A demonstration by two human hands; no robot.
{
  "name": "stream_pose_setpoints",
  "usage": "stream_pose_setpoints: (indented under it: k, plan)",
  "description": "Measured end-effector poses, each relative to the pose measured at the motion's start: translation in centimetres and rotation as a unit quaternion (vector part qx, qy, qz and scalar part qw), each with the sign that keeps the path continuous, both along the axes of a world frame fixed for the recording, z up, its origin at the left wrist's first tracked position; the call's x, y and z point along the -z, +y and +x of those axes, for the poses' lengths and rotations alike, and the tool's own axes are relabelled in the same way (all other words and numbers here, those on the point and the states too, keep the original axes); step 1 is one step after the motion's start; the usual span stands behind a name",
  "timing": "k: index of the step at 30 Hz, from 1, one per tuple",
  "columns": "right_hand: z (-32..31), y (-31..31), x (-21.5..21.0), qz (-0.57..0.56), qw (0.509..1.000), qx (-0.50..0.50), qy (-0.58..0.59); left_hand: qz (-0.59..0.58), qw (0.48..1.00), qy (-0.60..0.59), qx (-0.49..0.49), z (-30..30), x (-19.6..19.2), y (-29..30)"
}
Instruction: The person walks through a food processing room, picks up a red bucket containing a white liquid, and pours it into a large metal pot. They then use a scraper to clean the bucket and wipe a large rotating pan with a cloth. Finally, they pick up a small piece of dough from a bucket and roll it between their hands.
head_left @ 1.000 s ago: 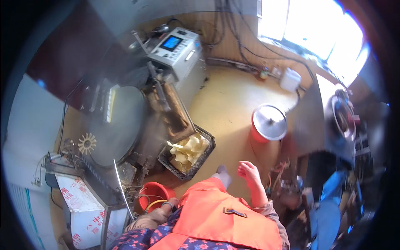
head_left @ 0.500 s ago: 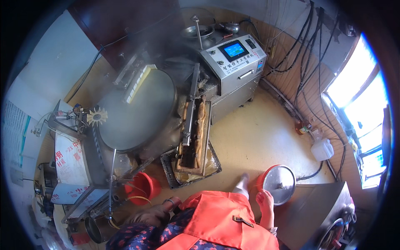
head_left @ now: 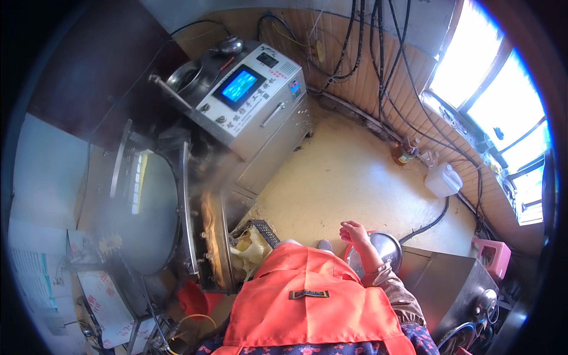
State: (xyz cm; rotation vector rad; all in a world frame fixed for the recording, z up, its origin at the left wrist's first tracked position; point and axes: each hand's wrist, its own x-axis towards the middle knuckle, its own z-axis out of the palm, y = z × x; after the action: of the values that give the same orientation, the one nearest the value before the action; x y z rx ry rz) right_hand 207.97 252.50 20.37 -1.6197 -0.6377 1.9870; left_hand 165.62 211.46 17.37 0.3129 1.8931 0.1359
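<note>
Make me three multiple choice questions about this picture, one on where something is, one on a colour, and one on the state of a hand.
1. Where is the white jug?
A. on the floor by the wall under the window
B. on top of the machine
C. in the tray

2. What colour is the apron?
A. green
B. orange
C. white

3. How is the right hand?
A. gripping a knife
B. flat on the screen
C. empty, loosely curled above the metal lid

Answers: 1 A, it stands on the yellowish floor near the wall. 2 B, it is bright orange. 3 C, nothing is in it.
</note>
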Motion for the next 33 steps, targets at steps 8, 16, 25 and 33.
stream_pose_setpoints:
  k: [8,16,25,33]
  plan:
    - [6.2,5.6,4.3,-0.064,0.989,0.136,-0.005,-0.013,0.999,0.011,0.031,-4.2,-0.6,15.6]
    - [13.0,6.3,2.9,-0.100,0.914,0.385,-0.077,-0.018,0.971,-0.051,0.234,-7.2,5.6,50.1]
    - [18.1,3.1,-1.0,-0.067,0.744,0.633,-0.204,0.037,0.857,-0.120,0.499,21.9,9.5,87.0]
    - [31.9,0.9,-1.4,0.031,0.475,0.780,-0.405,0.022,0.704,-0.161,0.692,56.2,9.1,90.4]
